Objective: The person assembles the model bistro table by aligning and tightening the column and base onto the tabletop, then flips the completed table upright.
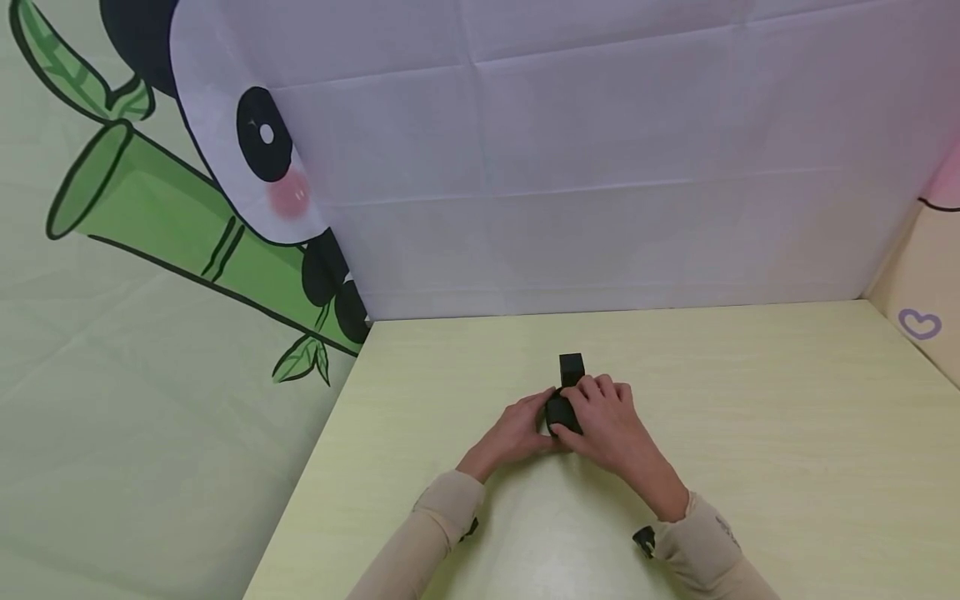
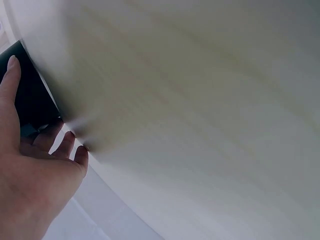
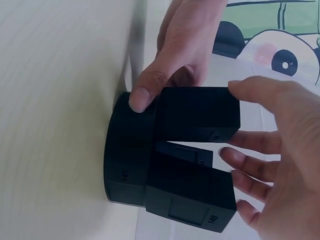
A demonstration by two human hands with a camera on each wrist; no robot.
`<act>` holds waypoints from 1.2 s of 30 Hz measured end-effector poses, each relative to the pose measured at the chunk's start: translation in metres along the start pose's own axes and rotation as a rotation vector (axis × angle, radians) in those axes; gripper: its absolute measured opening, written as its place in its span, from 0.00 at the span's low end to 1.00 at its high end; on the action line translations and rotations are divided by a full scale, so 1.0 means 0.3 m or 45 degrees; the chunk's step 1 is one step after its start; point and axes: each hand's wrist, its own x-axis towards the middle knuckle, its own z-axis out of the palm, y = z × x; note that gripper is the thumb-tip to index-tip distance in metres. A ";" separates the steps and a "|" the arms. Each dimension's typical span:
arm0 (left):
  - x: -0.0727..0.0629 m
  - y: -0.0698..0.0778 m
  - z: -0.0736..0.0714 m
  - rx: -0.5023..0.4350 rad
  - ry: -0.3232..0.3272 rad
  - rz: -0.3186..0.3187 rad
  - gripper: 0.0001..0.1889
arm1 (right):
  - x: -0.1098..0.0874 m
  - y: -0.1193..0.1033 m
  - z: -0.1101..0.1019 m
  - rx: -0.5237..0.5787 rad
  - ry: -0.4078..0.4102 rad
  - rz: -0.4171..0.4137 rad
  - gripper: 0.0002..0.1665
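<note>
A black curved block (image 3: pixel 127 155) marked 145 stands on the table, with several smaller black blocks rising from it. My left hand (image 1: pixel 521 429) holds it from the side. In the right wrist view the left thumb (image 3: pixel 142 97) presses its edge; in the left wrist view that hand's fingers (image 2: pixel 67 142) curl close to the tabletop. My right hand (image 1: pixel 611 421) grips an upper black block (image 3: pixel 197 112) from above, its thumb at the top corner. Beside that block is another black block (image 3: pixel 190 195) marked 148. In the head view, a black block (image 1: pixel 572 368) shows just beyond the right fingers.
The pale wooden table (image 1: pixel 750 417) extends around both hands. A pale cloth backdrop (image 1: pixel 600 208) rises at its far edge, and a printed panda-and-bamboo cloth (image 1: pixel 187 225) hangs on the left. Small black devices (image 1: pixel 645 540) sit at the wrists.
</note>
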 end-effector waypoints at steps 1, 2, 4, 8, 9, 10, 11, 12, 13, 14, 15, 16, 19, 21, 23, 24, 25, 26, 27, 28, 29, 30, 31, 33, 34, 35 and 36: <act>0.000 0.000 0.000 0.001 0.000 0.001 0.48 | 0.000 0.000 0.000 -0.001 0.010 0.002 0.27; 0.000 -0.001 0.001 0.005 0.002 0.003 0.48 | 0.000 -0.001 0.001 -0.003 0.019 0.003 0.27; 0.001 -0.001 0.002 0.012 0.002 -0.001 0.48 | 0.000 -0.001 0.006 -0.010 0.040 0.004 0.26; 0.002 -0.001 0.002 0.024 -0.001 -0.010 0.48 | 0.002 -0.002 0.025 -0.039 0.081 0.003 0.25; 0.003 -0.001 0.002 0.026 -0.005 -0.013 0.48 | 0.002 -0.004 0.028 -0.046 0.089 0.004 0.25; 0.003 -0.001 0.002 0.026 -0.006 -0.014 0.48 | 0.001 -0.005 0.030 -0.053 0.095 0.007 0.26; 0.003 -0.001 0.002 0.026 -0.009 -0.014 0.48 | 0.000 -0.007 0.033 -0.058 0.102 0.010 0.26; 0.003 -0.001 0.002 0.024 -0.012 -0.015 0.48 | -0.001 -0.009 0.033 -0.062 0.107 0.013 0.25; 0.004 -0.002 0.003 0.023 -0.012 -0.017 0.48 | -0.002 -0.011 0.034 -0.063 0.114 0.016 0.24; 0.004 -0.002 0.003 0.020 -0.012 -0.015 0.48 | -0.002 -0.013 0.035 -0.063 0.119 0.019 0.24; 0.004 -0.003 0.003 0.018 -0.011 -0.013 0.48 | -0.002 -0.015 0.036 -0.063 0.122 0.025 0.24; 0.004 -0.003 0.004 0.016 -0.008 -0.011 0.48 | -0.002 -0.017 0.037 -0.062 0.130 0.029 0.24; 0.004 -0.005 0.004 0.016 0.001 0.001 0.48 | 0.000 -0.023 0.040 -0.055 0.149 0.039 0.25; 0.004 -0.005 0.003 0.015 -0.002 0.008 0.47 | 0.001 -0.026 0.043 -0.055 0.155 0.044 0.26; 0.003 -0.005 0.003 0.019 -0.007 0.012 0.47 | 0.001 -0.029 0.044 -0.052 0.162 0.042 0.26; 0.002 -0.004 0.002 0.015 -0.007 0.017 0.47 | 0.000 -0.030 0.044 -0.053 0.166 0.041 0.25; 0.001 -0.004 0.002 0.014 -0.005 0.023 0.47 | 0.000 -0.031 0.044 -0.054 0.173 0.038 0.25; 0.000 -0.004 0.001 0.011 -0.006 0.024 0.47 | 0.000 -0.031 0.045 -0.052 0.182 0.035 0.24; -0.001 -0.003 0.000 0.010 -0.005 0.024 0.47 | 0.000 -0.031 0.045 -0.051 0.190 0.031 0.23; -0.001 -0.002 -0.001 0.010 -0.004 0.026 0.47 | 0.000 -0.031 0.046 -0.052 0.196 0.028 0.23; -0.001 -0.002 -0.002 0.004 -0.003 0.027 0.47 | 0.001 -0.031 0.048 -0.057 0.201 0.026 0.23; -0.001 -0.002 -0.002 -0.002 0.001 0.033 0.47 | 0.001 -0.031 0.050 -0.059 0.206 0.026 0.24; -0.001 -0.001 -0.004 -0.004 0.000 0.034 0.46 | 0.002 -0.033 0.051 -0.060 0.207 0.027 0.24; -0.002 -0.004 -0.004 -0.015 0.002 0.046 0.46 | 0.004 -0.035 0.052 -0.056 0.193 0.030 0.26; -0.002 -0.006 -0.005 -0.018 0.002 0.057 0.44 | 0.004 -0.037 0.051 -0.051 0.178 0.029 0.26; -0.002 -0.007 -0.005 -0.024 0.003 0.068 0.43 | 0.005 -0.038 0.049 -0.041 0.159 0.023 0.27; -0.002 -0.009 -0.006 -0.025 0.007 0.081 0.42 | 0.005 -0.039 0.046 -0.027 0.137 0.014 0.27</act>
